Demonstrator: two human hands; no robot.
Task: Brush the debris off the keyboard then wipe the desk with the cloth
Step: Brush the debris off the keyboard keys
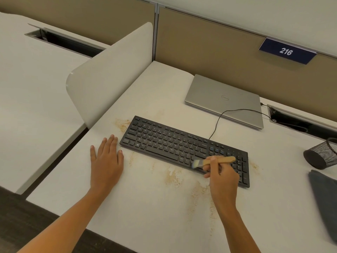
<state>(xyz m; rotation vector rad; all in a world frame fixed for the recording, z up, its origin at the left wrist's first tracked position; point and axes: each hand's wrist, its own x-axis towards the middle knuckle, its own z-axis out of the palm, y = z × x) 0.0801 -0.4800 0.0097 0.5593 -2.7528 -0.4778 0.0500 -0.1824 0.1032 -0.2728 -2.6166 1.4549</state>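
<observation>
Desk (164, 207): black keyboard (182, 148), tan debris (173, 177)

Soft, even overhead light is falling across the table (155, 207), casting faint shadows; wide-angle distortion is bending the frame's edges, and the brush (213, 162) is blurring.

I see the black keyboard (164, 141) askew on the desk (145, 207), tan debris (173, 177) around it. A wooden brush (226, 159) touches its keys; the grey cloth (324, 198) lies far right.

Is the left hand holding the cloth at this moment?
No, the left hand lies flat on the desk beside the keyboard, while the cloth lies untouched at the right.
</observation>
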